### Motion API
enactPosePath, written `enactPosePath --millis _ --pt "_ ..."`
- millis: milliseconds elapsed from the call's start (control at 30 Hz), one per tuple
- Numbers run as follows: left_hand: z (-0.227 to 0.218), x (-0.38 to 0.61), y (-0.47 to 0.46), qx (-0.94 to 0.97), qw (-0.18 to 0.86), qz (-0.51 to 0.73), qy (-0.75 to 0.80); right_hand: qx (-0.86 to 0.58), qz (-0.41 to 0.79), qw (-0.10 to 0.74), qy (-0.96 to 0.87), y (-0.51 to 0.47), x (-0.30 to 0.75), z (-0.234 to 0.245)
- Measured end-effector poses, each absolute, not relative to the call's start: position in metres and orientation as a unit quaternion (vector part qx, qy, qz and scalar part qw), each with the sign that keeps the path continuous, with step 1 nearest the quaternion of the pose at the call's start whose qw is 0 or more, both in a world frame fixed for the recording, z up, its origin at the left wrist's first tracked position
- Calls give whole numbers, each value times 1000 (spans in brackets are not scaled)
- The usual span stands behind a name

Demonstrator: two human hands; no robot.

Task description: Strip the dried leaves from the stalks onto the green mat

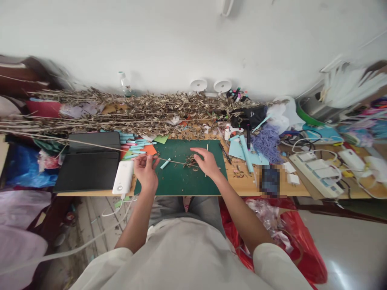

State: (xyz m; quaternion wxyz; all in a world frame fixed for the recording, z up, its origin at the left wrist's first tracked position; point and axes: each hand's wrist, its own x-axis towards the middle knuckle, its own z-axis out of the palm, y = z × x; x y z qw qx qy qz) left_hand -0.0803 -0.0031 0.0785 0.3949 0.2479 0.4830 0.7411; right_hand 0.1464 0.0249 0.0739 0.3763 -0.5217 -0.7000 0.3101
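Observation:
My left hand (146, 174) pinches a long, thin dried stem (177, 162) between thumb and fingers. The stem runs from far off to the left, over a black tablet case (90, 171), to the middle of the green cutting mat (169, 185). Near the stem's right end is my right hand (208, 163), its fingers stretched out and apart. Whether it touches the stem I cannot tell. Under that end lies a small heap of dry leaf crumbs (190, 162). A short light-blue rolled paper tube (165, 163) rests on the mat between my hands.
Dried leafy stems (169, 106) are piled along the wall. Left of the mat sit a white power bank (123, 177) and several paper tubes (136, 143). To the right are a glue gun (232, 131), purple yarn (267, 143) and a power strip (317, 173). A red bag (308, 249) stands below.

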Motion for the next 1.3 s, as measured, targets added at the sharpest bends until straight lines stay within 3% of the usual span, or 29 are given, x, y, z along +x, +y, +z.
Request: enactPosePath --millis 167,267,700,1067,1300 --pt "79 -82 -4 257 393 740 481 -423 396 307 -755 17 139 92" --pt "78 -82 -4 258 395 739 481 -438 410 319 -734 17 137 85" --pt "83 -97 -1 243 369 758 480 -517 306 359 -714 28 151 66" --pt "84 -96 3 225 364 765 481 -426 469 254 -731 10 173 75" --pt "84 -101 3 223 353 772 478 -456 460 279 -709 8 177 67"
